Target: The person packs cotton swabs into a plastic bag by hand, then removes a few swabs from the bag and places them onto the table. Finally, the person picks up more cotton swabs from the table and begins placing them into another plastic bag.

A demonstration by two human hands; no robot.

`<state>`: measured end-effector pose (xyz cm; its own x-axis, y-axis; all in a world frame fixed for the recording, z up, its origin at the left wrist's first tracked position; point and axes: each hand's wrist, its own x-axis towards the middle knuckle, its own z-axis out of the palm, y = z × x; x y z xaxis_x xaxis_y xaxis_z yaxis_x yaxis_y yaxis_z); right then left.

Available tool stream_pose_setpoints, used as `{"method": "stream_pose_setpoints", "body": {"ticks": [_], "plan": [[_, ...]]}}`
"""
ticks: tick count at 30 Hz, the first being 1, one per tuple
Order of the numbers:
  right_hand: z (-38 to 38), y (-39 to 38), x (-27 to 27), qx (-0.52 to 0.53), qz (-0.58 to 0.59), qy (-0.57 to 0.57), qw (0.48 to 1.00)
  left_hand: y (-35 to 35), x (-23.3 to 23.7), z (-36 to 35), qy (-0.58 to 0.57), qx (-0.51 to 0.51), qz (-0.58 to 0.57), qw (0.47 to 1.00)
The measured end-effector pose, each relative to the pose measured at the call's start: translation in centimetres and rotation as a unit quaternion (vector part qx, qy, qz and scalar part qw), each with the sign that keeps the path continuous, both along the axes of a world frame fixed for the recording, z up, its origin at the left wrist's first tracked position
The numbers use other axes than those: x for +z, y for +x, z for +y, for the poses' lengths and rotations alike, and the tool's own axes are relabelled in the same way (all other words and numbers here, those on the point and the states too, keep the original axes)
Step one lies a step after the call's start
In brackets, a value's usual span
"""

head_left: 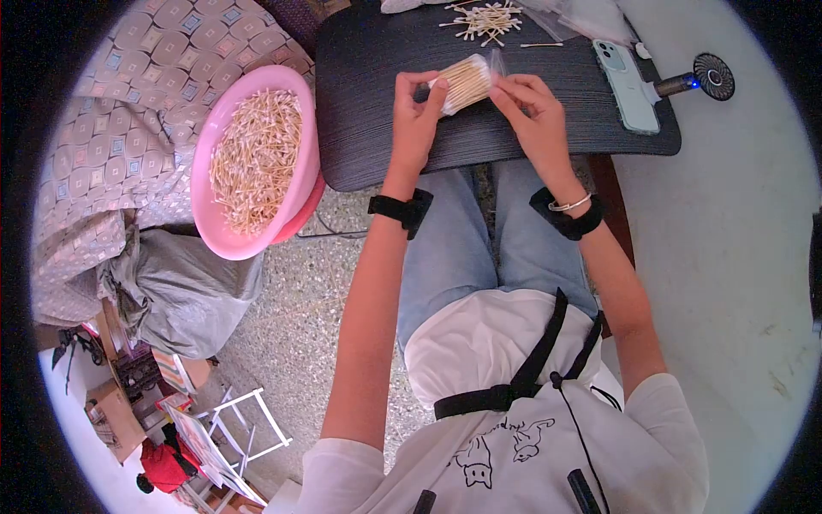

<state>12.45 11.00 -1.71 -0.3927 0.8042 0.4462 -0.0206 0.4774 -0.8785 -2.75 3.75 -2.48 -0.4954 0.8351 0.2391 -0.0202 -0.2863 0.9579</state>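
Over the near part of the black table [368, 111], a clear bag of cotton swabs [467, 86] lies between my hands, its swabs side by side in a flat bundle. My left hand [417, 120] grips the bag's left end, thumb on top. At the other end, the fingers of my right hand [533, 107] pinch the clear plastic by its opening. Loose cotton swabs [488, 21] form a small heap farther back on the table, and a single swab [542, 44] rests to the right of them.
A pink basin [204, 171] full of cotton swabs stands left of the table. On the table's right side are a phone [629, 94] and a small fan [713, 77], with clear plastic bags [591, 19] behind. A grey cloth [184, 287] lies below the basin.
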Motion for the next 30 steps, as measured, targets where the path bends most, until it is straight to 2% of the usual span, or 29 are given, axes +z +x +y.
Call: {"method": "stream_pose_setpoints", "body": {"ticks": [2, 4, 7, 8, 10, 11, 13, 15, 18, 21, 27, 30], "plan": [[0.4, -0.3, -0.7, -0.008, 0.013, 0.009, 1.0, -0.3, -0.1, 0.0, -0.022, 0.007, 0.017, 1.0], [0.6, -0.4, -0.6, -0.028, -0.002, 0.017, 0.999, -0.2, -0.3, -0.1, -0.006, 0.012, -0.031, 0.999], [-0.4, -1.5, 0.0, 0.025, 0.143, -0.222, 0.964, -0.1, -0.3, 0.0, -0.008, -0.003, -0.07, 0.998], [-0.4, -1.5, -0.1, 0.063, 0.153, -0.236, 0.957, -0.2, -0.3, -0.1, -0.015, -0.01, -0.077, 0.997], [-0.3, -1.8, -0.3, 0.139, 0.174, -0.264, 0.938, -0.6, -0.9, 0.2, -0.016, -0.006, 0.051, 0.999], [-0.2, -1.8, -0.5, 0.118, 0.155, -0.245, 0.95, -0.8, -1.2, 0.3, -0.016, -0.004, 0.114, 0.993], [-0.2, -1.9, -0.5, 0.076, 0.117, -0.205, 0.969, 0.4, -0.7, 0.4, 0.007, -0.029, 0.134, 0.991], [-0.3, -1.9, -0.2, 0.098, 0.103, -0.175, 0.974, 0.6, -0.4, 0.3, -0.005, -0.057, 0.147, 0.987], [0.2, -1.8, -0.4, 0.13, 0.1, -0.186, 0.969, 0.4, -0.4, 0.2, -0.019, -0.075, 0.043, 0.996], [0.4, -1.5, -0.6, 0.153, 0.108, -0.194, 0.963, 0.2, 0.3, -0.2, -0.047, -0.11, 0.015, 0.993], [0.3, -1.6, -1.4, 0.161, 0.098, -0.132, 0.973, 0.7, 0.5, -0.3, -0.035, -0.093, 0.013, 0.995], [0.6, -1.7, -1.5, 0.173, 0.103, -0.121, 0.972, 0.2, -0.2, 0.0, -0.043, -0.092, -0.045, 0.994]]}}
